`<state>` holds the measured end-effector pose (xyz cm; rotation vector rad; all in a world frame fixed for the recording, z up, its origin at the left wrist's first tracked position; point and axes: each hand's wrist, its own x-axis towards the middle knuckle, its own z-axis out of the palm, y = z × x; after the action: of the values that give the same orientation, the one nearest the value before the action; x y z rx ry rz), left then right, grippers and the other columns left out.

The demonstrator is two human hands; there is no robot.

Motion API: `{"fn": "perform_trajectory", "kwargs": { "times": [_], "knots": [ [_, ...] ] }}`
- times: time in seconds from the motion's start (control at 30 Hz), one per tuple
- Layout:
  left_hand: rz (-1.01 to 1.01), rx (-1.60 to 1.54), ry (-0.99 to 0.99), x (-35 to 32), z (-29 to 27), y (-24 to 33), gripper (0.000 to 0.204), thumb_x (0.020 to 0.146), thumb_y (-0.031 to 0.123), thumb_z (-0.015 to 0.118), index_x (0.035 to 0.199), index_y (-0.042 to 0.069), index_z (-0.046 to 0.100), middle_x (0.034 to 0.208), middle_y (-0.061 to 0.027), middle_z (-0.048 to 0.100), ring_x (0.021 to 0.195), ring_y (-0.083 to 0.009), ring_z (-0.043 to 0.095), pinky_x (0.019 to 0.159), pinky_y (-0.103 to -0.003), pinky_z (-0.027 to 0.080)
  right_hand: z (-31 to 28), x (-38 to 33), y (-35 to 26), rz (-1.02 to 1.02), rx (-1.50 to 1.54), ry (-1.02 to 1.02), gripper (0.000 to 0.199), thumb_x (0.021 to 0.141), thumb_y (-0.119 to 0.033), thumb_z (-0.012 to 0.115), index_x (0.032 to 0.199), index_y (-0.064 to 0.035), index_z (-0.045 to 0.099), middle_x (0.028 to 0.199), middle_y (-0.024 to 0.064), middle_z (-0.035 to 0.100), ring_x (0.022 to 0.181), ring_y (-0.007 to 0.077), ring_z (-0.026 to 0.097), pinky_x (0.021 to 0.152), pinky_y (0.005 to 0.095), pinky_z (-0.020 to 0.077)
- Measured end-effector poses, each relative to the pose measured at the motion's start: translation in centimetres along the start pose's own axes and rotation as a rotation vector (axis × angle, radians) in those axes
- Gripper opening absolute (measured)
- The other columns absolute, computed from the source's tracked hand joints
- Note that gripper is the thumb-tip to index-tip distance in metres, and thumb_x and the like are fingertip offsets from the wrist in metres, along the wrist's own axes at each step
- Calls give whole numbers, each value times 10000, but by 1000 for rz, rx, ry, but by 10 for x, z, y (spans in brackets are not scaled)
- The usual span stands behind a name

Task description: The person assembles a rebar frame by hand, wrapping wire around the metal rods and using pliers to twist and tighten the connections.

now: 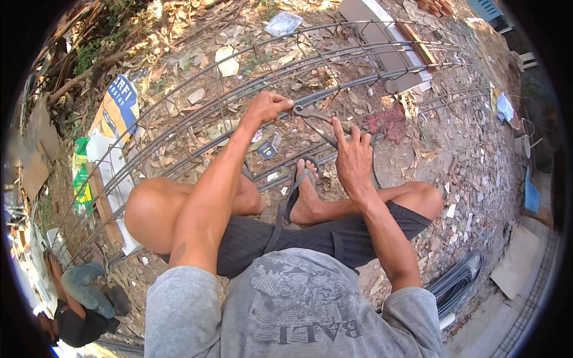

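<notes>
In front of me runs a long cage of steel reinforcing bars, its parallel rods tied to square stirrups. My right hand is closed round the handles of dark metal pincers, with a finger or two stretched along them. The jaws of the pincers meet one of the bars near my left fingertips. My left hand pinches at that same spot on the bar, its fingers pressed together; what is between them is too small to make out.
White boards prop the cage at the far right, and another white board at the left. A coil of dark wire lies to my lower right. Another person sits at the lower left. Leaves and empty sacks litter the ground.
</notes>
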<state>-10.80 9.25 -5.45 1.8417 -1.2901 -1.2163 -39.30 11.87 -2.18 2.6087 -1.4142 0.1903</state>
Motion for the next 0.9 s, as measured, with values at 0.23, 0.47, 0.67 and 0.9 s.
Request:
{"fn": "perform_trajectory", "kwargs": {
  "times": [0.23,0.47,0.67,0.9],
  "knots": [
    [-19,27,32,6,4,-4,419,917,477,722,1063,93,807,932,-34,790,604,-123,645,648,-335,527,-2,0,-13,98,-23,-6,709,868,-43,606,1514,-297,463,1211,130,556,997,319,537,775,468,457],
    [27,-36,33,11,7,-8,377,895,475,740,1017,129,829,675,-58,714,596,-139,661,611,-345,514,-4,4,-5,-10,-207,97,515,884,-75,608,1387,-137,520,1039,104,593,977,313,566,827,469,476],
    [43,-42,48,8,8,-11,340,897,457,743,995,143,831,665,-60,699,600,-164,657,623,-357,501,-18,14,-1,17,102,-163,220,938,-250,666,1071,-87,601,893,158,679,783,391,695,715,478,554],
    [53,2,43,8,7,-7,347,919,390,728,1030,72,810,860,-75,779,576,-141,671,620,-340,534,-5,32,26,262,952,-870,355,1027,-418,610,1130,-81,648,675,74,659,563,214,667,510,403,519]
  ]
}}
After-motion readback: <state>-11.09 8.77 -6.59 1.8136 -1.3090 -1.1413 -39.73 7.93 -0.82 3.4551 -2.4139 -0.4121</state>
